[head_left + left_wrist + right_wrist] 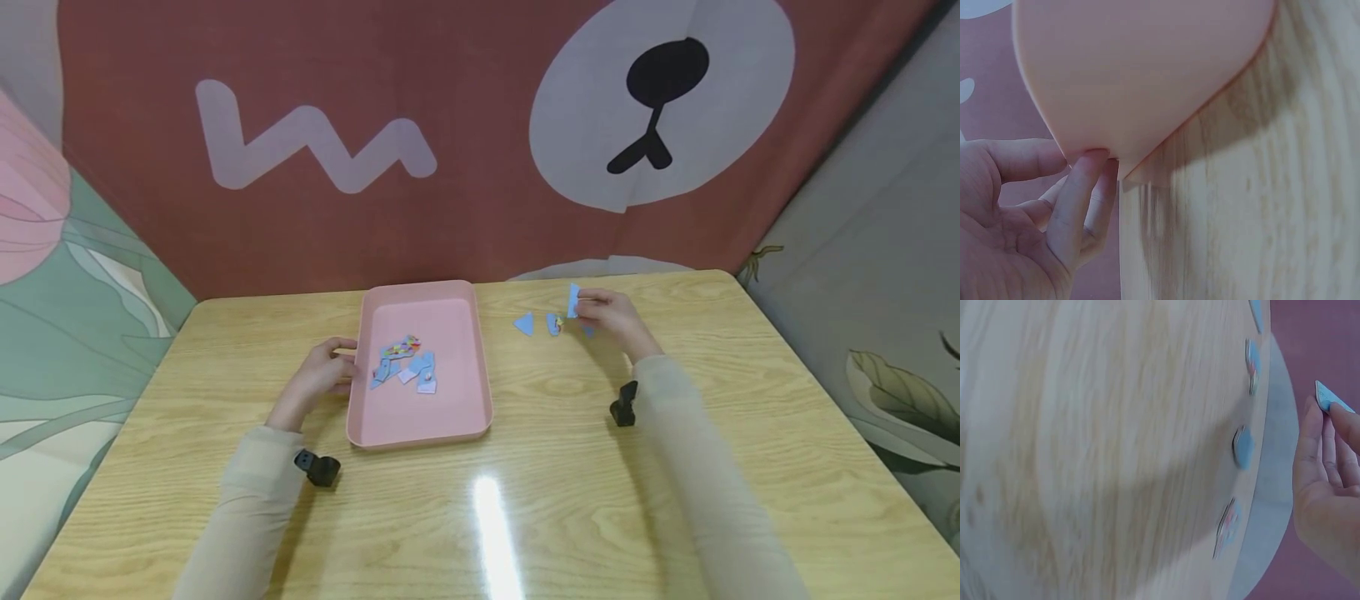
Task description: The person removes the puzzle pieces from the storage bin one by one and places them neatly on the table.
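The pink tray [457,417] sits left of centre in the head frame, on the wood-grain table [555,500]. Light blue cut pieces [423,367], some carrying multicoloured print, lie in a loose cluster at the tray's middle; several overlap.

Left hand [318,375]: at the tray's left side. Fingers are spread and slightly bent, with fingertips touching the tray wall in the left wrist view. Whether any finger hooks over the rim cannot be told.

Right hand [611,318]: right of centre in the head frame. Thumb and fingers are closed together, pinching one light blue piece [573,301] by its edge, raised above the table.

Between tray and right hand lie a triangular blue piece [524,323] and, just beside it, a printed piece [555,323]. The right wrist view shows two further items lower in its row: a rounded blue piece [1244,448] and a speckled piece [1227,529].

A reddish-brown backdrop [480,225] fills the upper frame. Both forearms wear pale sleeves [251,500]; a black device [322,471] shows at the left wrist, another [624,407] at the right.
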A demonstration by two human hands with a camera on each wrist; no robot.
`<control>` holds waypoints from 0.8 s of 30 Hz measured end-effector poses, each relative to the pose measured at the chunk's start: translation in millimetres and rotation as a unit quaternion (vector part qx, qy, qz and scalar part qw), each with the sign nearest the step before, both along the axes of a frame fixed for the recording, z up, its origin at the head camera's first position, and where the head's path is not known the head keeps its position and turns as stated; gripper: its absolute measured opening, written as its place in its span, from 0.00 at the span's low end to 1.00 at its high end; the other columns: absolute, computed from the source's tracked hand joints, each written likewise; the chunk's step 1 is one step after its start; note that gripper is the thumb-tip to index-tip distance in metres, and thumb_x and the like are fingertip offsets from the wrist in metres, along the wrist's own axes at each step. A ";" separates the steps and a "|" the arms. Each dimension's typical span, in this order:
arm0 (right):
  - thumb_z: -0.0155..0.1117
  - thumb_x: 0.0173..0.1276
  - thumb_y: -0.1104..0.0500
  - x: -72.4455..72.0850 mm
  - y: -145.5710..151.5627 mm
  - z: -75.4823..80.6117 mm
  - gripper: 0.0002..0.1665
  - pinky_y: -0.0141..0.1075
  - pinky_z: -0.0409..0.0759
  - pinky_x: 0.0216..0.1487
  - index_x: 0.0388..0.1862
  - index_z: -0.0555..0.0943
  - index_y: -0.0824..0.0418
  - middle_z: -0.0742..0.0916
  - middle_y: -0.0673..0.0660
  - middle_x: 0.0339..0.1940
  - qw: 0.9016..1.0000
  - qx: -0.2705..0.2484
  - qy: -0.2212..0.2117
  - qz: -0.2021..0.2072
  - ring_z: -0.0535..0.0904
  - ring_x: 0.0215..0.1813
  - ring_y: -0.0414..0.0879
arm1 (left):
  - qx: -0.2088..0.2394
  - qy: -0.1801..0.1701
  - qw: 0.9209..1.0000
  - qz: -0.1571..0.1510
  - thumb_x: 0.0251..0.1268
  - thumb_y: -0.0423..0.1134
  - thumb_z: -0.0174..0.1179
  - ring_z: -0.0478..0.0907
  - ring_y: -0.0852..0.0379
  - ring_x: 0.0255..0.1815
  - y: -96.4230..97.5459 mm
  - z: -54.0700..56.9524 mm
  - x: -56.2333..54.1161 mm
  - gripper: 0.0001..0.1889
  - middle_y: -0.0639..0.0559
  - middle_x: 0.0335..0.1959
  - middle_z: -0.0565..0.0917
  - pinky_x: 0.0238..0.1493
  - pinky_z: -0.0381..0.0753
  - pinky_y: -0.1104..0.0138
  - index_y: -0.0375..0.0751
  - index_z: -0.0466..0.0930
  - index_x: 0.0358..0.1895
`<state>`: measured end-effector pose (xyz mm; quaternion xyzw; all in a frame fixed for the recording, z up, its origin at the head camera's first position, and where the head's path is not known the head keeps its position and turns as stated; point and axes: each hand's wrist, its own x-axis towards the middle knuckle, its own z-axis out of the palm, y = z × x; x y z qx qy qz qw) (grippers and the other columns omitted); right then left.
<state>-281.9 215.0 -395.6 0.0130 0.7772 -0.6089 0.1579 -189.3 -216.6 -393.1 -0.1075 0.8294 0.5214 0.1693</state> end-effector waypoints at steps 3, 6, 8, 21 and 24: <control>0.51 0.73 0.63 -0.8 7.6 -1.3 0.32 0.38 0.71 0.68 0.74 0.57 0.68 0.67 0.68 0.69 1.000 0.000 -0.007 -0.014 0.76 0.38 0.26 | -0.001 -0.001 1.000 0.002 0.61 0.28 0.47 0.77 0.52 0.48 -0.2 -0.2 -0.3 0.30 0.27 0.63 0.68 0.43 0.83 0.66 0.28 0.55 0.69; 0.52 0.73 0.64 -1.6 15.5 -2.2 0.33 0.36 0.72 0.67 0.74 0.57 0.66 0.67 0.67 0.70 0.999 0.007 -0.017 -0.033 0.77 0.38 0.26 | 0.000 -0.001 1.000 0.003 0.62 0.28 0.47 0.77 0.51 0.49 0.3 -0.1 -0.5 0.30 0.27 0.63 0.68 0.44 0.83 0.66 0.28 0.55 0.69; 0.52 0.72 0.64 -1.3 21.5 -2.2 0.33 0.37 0.72 0.67 0.74 0.57 0.65 0.67 0.67 0.71 0.999 0.016 -0.020 -0.039 0.77 0.38 0.27 | 0.000 -0.001 1.000 0.002 0.62 0.28 0.47 0.77 0.50 0.50 0.5 -0.2 -0.5 0.30 0.27 0.63 0.68 0.44 0.84 0.66 0.28 0.55 0.69; 0.53 0.70 0.66 8.6 69.3 -8.3 0.35 0.24 0.79 0.51 0.74 0.56 0.70 0.79 0.45 0.44 0.997 0.025 0.004 -0.071 0.78 0.37 0.23 | 0.007 0.003 1.000 0.001 0.62 0.28 0.48 0.78 0.56 0.44 -0.8 -0.9 0.1 0.30 0.26 0.63 0.68 0.41 0.83 0.68 0.28 0.56 0.69; 0.53 0.69 0.68 10.6 76.8 -10.2 0.35 0.22 0.79 0.47 0.73 0.56 0.72 0.79 0.34 0.33 0.996 0.020 0.006 -0.082 0.77 0.35 0.22 | 0.008 0.006 1.000 0.001 0.62 0.28 0.48 0.77 0.56 0.45 -0.5 -0.7 0.1 0.30 0.26 0.63 0.68 0.41 0.83 0.68 0.28 0.56 0.69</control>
